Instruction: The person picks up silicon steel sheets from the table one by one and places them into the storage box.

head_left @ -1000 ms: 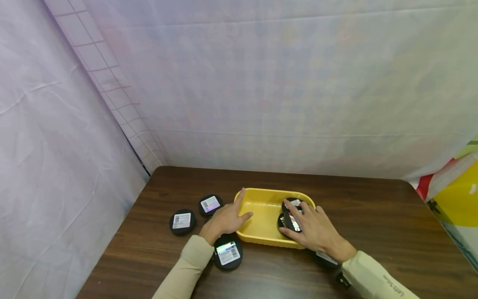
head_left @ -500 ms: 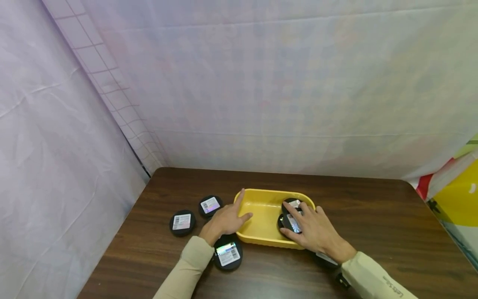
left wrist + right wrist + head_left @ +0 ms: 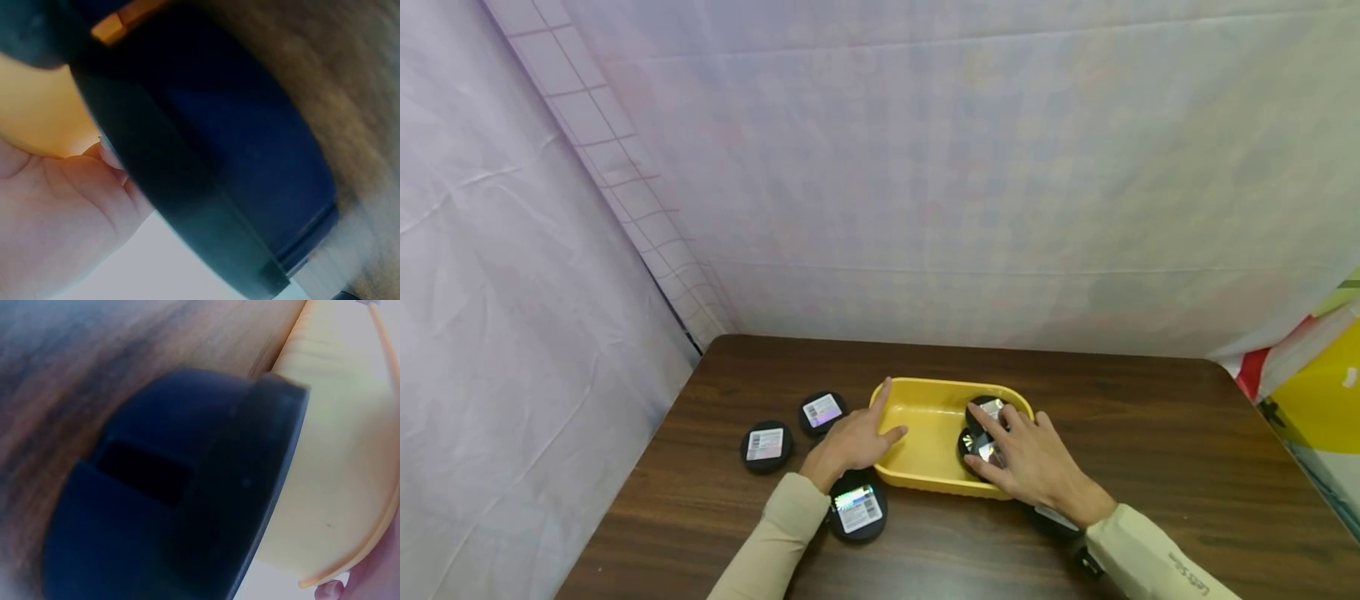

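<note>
My left hand grips the left end of a yellow tray, index finger straight along the rim and thumb over the inside. Its other fingers are mostly hidden. At the tray's right end, my right hand pinches a flat round black case with a shiny label between thumb and fingers. Another black case lies behind it under the index fingertip. A dark round-edged thing fills much of the left wrist view, and a similar notched one fills the right wrist view.
Labelled black cases lie on the brown table: one far left, one behind the left hand, one by the left wrist. Another case sits partly under the right wrist. Cloth hangs behind the table.
The case in my right hand has shifted and tilted slightly, and the glint on its label differs. My left hand and the tray have stayed in place.
</note>
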Motion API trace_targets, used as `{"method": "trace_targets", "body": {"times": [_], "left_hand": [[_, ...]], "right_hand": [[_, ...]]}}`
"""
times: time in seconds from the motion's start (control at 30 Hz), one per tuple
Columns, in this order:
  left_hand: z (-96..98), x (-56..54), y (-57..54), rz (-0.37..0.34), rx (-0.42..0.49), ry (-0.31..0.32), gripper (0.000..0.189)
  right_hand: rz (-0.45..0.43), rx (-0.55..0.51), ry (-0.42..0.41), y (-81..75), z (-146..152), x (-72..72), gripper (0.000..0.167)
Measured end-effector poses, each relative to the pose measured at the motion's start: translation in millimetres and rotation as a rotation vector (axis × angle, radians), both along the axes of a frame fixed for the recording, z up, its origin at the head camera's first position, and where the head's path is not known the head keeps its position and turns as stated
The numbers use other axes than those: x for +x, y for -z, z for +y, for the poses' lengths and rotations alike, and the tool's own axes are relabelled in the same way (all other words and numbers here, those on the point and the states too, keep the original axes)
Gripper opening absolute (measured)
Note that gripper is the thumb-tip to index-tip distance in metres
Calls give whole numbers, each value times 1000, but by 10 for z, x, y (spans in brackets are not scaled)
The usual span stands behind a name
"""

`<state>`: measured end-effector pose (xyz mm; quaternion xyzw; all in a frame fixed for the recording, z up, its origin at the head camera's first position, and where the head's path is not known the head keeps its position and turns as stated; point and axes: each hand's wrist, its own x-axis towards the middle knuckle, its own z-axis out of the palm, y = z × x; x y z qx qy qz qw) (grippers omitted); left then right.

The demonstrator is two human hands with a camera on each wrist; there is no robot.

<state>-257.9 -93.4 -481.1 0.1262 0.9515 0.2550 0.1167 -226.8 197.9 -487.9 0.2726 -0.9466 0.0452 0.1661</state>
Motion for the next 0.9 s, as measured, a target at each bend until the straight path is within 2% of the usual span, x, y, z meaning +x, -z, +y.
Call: {"method": "trace_targets", "body": {"times": [0.63,0.9], "left_hand": [[1,5,-4,3,4,6,83],[-2,-2,-1,4,5,6,83]], "right_hand": [[12,2,17,-16,-3,11,76],[65,22,-1,-38,-3,-1,78]]}}
